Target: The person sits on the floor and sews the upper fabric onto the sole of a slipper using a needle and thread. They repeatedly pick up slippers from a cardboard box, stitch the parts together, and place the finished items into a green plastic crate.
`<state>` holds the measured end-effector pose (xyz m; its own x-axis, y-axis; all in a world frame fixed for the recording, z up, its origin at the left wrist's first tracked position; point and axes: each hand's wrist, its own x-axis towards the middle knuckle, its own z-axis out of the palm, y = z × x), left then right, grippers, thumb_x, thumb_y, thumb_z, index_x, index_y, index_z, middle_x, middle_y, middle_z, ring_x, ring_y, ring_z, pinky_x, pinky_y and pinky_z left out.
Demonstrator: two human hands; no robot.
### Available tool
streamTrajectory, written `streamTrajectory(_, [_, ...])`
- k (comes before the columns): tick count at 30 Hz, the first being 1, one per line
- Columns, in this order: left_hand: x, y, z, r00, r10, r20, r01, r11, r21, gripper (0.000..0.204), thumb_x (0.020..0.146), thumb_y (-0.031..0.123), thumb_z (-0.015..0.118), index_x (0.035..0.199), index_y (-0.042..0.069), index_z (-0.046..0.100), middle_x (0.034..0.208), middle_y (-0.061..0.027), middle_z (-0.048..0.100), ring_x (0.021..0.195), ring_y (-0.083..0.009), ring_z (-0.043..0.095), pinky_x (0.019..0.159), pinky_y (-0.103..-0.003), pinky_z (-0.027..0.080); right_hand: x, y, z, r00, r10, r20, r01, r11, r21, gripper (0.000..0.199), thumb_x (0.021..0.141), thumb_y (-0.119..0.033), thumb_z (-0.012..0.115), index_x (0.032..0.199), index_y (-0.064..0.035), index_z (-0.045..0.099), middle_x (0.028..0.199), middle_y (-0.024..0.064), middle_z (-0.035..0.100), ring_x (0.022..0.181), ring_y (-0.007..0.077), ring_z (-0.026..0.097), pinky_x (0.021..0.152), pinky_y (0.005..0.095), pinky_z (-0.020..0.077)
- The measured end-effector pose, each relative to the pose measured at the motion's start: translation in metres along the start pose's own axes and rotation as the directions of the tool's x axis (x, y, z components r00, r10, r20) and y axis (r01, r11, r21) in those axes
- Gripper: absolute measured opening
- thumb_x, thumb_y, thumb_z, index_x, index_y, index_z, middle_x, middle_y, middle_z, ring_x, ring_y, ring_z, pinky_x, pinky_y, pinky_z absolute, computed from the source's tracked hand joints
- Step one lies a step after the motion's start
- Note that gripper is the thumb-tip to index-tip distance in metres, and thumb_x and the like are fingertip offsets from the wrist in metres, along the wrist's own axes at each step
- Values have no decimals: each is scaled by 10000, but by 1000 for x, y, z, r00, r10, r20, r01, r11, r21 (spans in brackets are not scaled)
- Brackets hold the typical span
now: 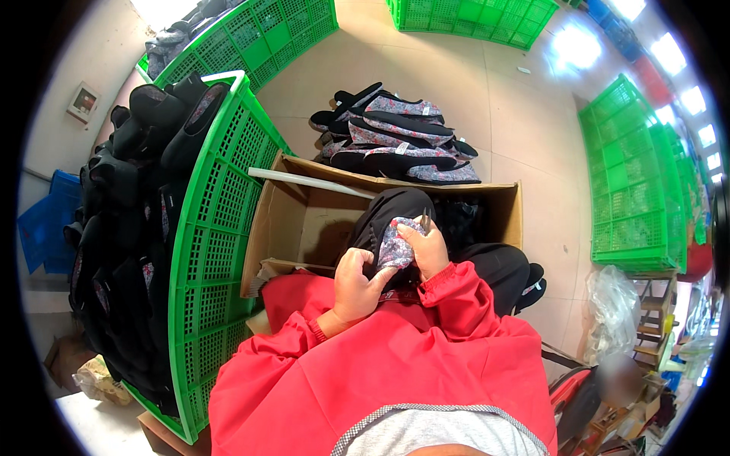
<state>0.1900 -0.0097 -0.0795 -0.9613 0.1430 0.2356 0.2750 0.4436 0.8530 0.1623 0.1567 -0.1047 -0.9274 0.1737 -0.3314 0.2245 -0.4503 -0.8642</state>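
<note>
My left hand (356, 285) grips a slipper (395, 247) with a floral grey fabric upper and black edge, held over my lap. My right hand (427, 247) rests on the slipper's top and holds a small metal tool, likely snips (426, 220), whose tip points up. Both red sleeves come in from below. My black trousers show under the slipper.
An open cardboard box (304, 220) stands in front of my knees. A green plastic crate (213, 251) full of black slippers is at my left. A pile of floral slippers (399, 137) lies on the tiled floor beyond. More green crates (635, 182) stand right and behind.
</note>
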Motion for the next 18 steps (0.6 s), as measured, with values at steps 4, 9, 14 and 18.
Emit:
streamTrajectory(4, [3, 2, -1, 997, 72, -10, -71, 994, 78, 365, 700, 106, 845, 797, 19, 504, 749, -100, 500, 657, -242, 482, 603, -341, 426, -4, -3, 4, 1000, 4, -30, -3, 999, 37, 139, 887, -88, 695, 940, -37, 576, 838, 39, 643, 717, 114, 623, 659, 262, 518])
streamTrajectory(9, [4, 5, -3, 994, 105, -6, -103, 986, 129, 362, 690, 91, 838, 770, 33, 491, 691, -86, 482, 621, -255, 482, 581, -365, 411, -5, 12, 6, 988, -77, -136, 77, 997, -8, 161, 901, -136, 692, 937, -14, 594, 813, 24, 637, 698, 83, 586, 646, 253, 490])
streamTrajectory(14, [20, 20, -13, 976, 215, -16, -208, 958, 198, 308, 644, 11, 766, 751, 65, 482, 706, -85, 483, 671, -292, 509, 620, -398, 417, -21, 17, 11, 968, -126, -215, 135, 991, 25, 172, 940, -199, 652, 931, -39, 588, 810, -12, 604, 699, 69, 558, 634, 246, 459])
streamTrajectory(18, [42, 20, -26, 927, 372, -47, -334, 876, 347, 250, 618, -30, 670, 755, 84, 495, 739, -88, 500, 722, -327, 521, 674, -425, 417, -45, 5, 12, 997, -1, -80, 16, 984, 176, 208, 961, -262, 634, 1013, -77, 555, 867, -13, 589, 669, 91, 583, 480, 227, 378])
